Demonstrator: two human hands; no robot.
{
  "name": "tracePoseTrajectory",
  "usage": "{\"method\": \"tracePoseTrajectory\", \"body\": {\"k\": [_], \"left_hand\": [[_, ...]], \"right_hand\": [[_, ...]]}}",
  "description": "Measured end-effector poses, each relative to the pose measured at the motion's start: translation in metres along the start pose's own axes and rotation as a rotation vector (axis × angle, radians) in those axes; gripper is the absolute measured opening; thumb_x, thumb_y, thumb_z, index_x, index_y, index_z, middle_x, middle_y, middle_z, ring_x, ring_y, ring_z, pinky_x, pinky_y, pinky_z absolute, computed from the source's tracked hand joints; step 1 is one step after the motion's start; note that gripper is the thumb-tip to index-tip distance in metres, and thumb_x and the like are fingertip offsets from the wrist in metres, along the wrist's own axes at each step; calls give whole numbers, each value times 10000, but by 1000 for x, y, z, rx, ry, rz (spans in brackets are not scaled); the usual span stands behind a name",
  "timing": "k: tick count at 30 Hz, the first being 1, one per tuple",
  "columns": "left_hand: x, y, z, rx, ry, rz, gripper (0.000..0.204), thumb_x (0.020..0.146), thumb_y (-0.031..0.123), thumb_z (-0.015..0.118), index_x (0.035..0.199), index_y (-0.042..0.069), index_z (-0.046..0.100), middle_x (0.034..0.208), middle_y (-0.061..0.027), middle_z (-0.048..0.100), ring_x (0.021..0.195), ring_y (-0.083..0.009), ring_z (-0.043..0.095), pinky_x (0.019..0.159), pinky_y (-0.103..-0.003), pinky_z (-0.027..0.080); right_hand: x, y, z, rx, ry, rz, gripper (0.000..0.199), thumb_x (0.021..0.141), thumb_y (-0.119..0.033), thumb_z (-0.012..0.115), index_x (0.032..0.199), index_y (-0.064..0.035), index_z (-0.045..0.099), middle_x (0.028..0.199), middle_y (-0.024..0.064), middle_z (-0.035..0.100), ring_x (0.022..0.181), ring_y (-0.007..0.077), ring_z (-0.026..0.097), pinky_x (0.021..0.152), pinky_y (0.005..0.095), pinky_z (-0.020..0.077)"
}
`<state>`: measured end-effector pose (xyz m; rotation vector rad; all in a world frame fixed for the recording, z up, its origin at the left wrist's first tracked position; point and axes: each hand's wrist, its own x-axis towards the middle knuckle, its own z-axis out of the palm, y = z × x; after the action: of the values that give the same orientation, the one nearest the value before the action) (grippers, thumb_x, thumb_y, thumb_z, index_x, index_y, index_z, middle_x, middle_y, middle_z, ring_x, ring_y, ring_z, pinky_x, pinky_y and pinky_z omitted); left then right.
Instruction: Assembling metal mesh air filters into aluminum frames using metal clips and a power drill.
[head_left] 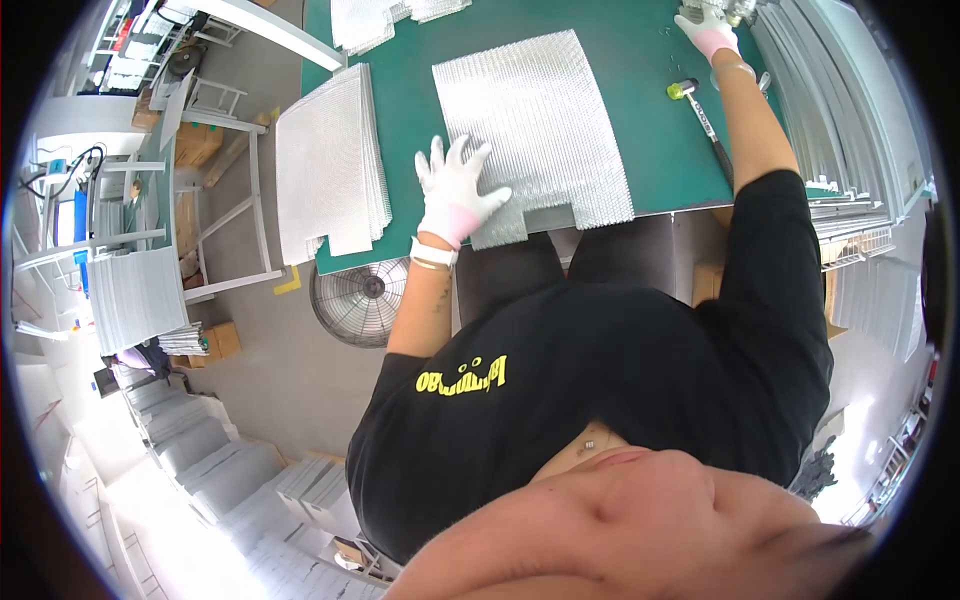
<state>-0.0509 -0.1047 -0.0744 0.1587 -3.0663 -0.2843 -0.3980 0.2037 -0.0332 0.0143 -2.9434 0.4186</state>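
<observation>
My left hand [460,193], in a white glove with a pink cuff, lies with fingers spread. It rests on the left edge of a silvery honeycomb-textured sheet [540,120] with a notch in its near edge. At the far right of the table, my right hand [708,32] wears a matching glove. Its thumb stands apart from the fingers, next to a cluster of small shiny pieces [742,10]; the fingertips are hard to make out. Nearer me, beside the right forearm, lies a mallet [702,118] with a lime-green and black head.
A stack of similar sheets [335,165] lies at the table's left, with more sheets [385,20] farther back. The green tabletop [400,95] ends just before my body. Long pale panels [835,100] stand at the right. A round floor fan [370,290] sits below the left corner.
</observation>
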Motion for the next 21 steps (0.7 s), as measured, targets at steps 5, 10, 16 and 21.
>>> {"method": "tracePoseTrajectory", "body": {"k": [5, 10, 16, 21], "left_hand": [[-32, 35, -7, 4, 19, -67, 723, 715, 450, 773, 1350, 169, 568, 1444, -199, 432, 1402, -455, 283, 1150, -641, 112], [-65, 59, -21, -190, 372, 57, 654, 710, 307, 780, 1294, 101, 570, 1369, -192, 476, 1343, -446, 356, 1122, -606, 213], [-135, 48, 23, -1274, -462, 93, 390, 907, 202, 661, 1247, 21, 599, 1192, -118, 644, 1149, -269, 600, 1031, -365, 435], [-144, 44, 58, -1580, -793, -306, 499, 1008, 282, 543, 1398, -20, 465, 1336, -141, 570, 1237, -191, 538, 1080, -329, 396]], "right_hand": [[53, 22, 51, -257, -118, -27, 427, 948, -359, 517, 1330, -175, 567, 1319, 160, 593, 1215, 331, 587, 986, 492, 490], [96, 92, 64, -194, -91, -86, 342, 947, -208, 463, 1257, -122, 576, 1199, 239, 637, 1109, 427, 606, 949, 477, 491], [13, 96, -3, -50, -90, -327, 211, 908, -219, 606, 1056, -69, 607, 1035, 185, 678, 967, 364, 643, 820, 396, 504], [-158, 51, -61, 880, -6, -506, 153, 866, -81, 667, 974, 4, 600, 993, 94, 645, 930, 115, 598, 813, 267, 480]]}}
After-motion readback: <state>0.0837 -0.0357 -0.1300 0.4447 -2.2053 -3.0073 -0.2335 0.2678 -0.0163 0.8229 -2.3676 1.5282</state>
